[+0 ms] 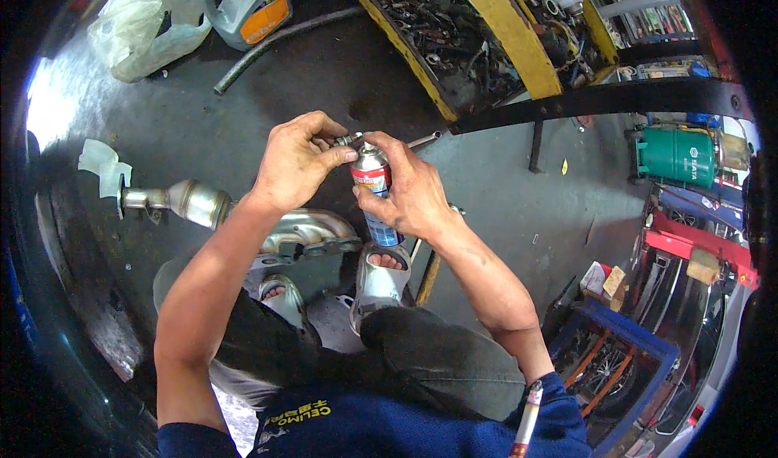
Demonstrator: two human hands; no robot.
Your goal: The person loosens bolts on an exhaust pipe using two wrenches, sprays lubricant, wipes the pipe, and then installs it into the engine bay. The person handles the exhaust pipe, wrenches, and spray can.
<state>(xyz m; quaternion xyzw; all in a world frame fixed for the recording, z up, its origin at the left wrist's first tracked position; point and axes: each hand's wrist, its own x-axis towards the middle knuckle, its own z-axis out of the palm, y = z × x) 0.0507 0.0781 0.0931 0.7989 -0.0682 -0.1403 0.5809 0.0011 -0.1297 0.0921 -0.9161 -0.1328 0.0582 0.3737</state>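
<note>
1. Dark grey workshop floor (519, 203) under everything; picture bends toward a black rim.
2. Left hand (293, 165): thumb and fingers pinch a small metal fitting (347, 140), held at the top of the can. Fitting partly covered by the fingers.
3. Right hand (412, 189): curled around a spray can (371, 181), red and blue label, silvery shoulder. Index finger lies on the nozzle; cannot tell whether it is pressed down. Hands close together, fitting just beside the nozzle.
4. Spray can: roughly upright between the forearms, lower end seen against the front of the right sandal (379, 286).
5. Beneath the left forearm: metal exhaust assembly (194, 204) on the floor, middle hidden by the arm. White sheet (105, 169) by its flanged left end.
6. Near the right sandal: brown handle (429, 279), partly covered by the leg.
7. Far side: grey jug (235, 22) with orange label, pale plastic bag (134, 41) to its left, long tube (284, 43) curving just below the jug.
8. Upper right: yellow-edged tool tray (509, 29), crowded with metal pieces.
9. Right: green canister (677, 157); nearer, red beam (677, 238) and blue frame (640, 336).
</note>
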